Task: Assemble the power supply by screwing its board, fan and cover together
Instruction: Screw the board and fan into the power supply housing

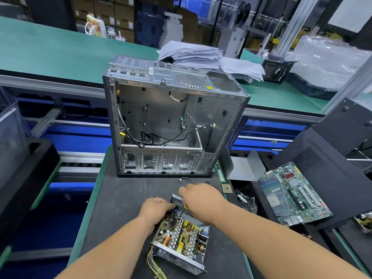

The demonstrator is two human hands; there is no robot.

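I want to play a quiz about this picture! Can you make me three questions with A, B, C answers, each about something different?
1. Where is the green motherboard?
A. inside the computer case
B. on the black panel to the right
C. under the paper stack

2. What colour is the mat under the power supply?
A. red
B. white
C. black

3. Is the power supply's cover on?
A. no, its board shows
B. yes, fully closed
C. it is wrapped in plastic

Answers: 1 B, the motherboard lies right of the computer case. 2 C, the mat is black. 3 A, the power supply is open on top, parts showing.
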